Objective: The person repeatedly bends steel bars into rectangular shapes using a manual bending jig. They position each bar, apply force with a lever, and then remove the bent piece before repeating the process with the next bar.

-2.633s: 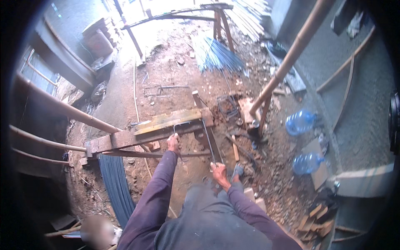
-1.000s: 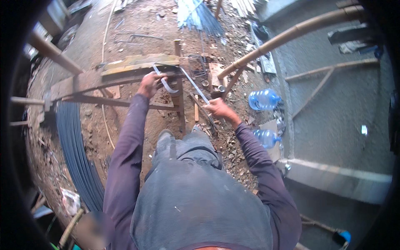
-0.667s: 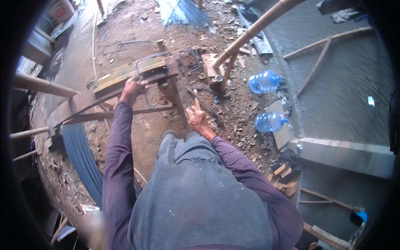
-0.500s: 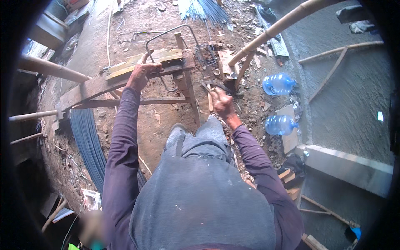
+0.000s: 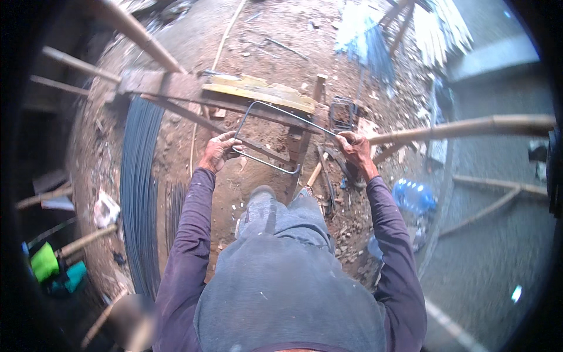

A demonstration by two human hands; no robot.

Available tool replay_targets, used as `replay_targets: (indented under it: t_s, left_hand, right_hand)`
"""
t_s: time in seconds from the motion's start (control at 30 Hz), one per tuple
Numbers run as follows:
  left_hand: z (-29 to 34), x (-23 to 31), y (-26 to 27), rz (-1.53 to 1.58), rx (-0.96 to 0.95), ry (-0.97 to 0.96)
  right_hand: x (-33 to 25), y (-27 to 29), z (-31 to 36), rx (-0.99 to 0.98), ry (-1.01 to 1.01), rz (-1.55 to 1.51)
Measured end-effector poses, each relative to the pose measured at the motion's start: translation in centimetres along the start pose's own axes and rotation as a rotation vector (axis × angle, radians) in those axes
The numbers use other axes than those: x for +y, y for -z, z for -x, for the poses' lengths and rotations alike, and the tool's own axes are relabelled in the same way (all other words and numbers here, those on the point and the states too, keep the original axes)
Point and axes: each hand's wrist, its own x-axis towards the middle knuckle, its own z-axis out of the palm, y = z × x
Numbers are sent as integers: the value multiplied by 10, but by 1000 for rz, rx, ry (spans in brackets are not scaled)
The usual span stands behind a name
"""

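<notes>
A bent steel bar (image 5: 284, 108), shaped like an open rectangular loop, is held in front of me between both hands. My left hand (image 5: 220, 151) is closed on its left side. My right hand (image 5: 355, 149) pinches its right end. Just beyond the bar stands a rough wooden bench (image 5: 158, 87), with a worn yellow board (image 5: 258, 92) lying along its top. Below my right hand, a tool with a pale wooden handle (image 5: 316, 169) leans by the bench leg, its head hard to make out.
Long dark steel rods (image 5: 141, 193) lie in a bundle at left. Further bent bar loops (image 5: 342, 112) rest beyond my right hand. A bamboo pole (image 5: 469, 126) juts in from the right, above a blue water bottle (image 5: 414, 195). Rubble covers the ground.
The bent bar has come off the bench toward me and turned. My right hand has left the wooden-handled tool and taken the bar's right end. The view has swung left.
</notes>
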Motion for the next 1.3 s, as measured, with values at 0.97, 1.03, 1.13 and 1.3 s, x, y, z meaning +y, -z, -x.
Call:
replay_targets:
  t_s: [0.97, 1.03, 1.13, 1.3]
  left_hand:
    - [-141, -30, 3, -344, 275, 100]
    - [-156, -26, -6, -362, 337, 99]
    - [-174, -24, -17, -370, 411, 118]
    - [-182, -30, -23, -329, 532, 159]
  right_hand:
    - [62, -44, -133, -366, 200, 389]
    - [63, -44, -132, -412, 130, 394]
    - [67, -46, -129, -378, 109, 236]
    - [89, -51, -127, -392, 99, 198]
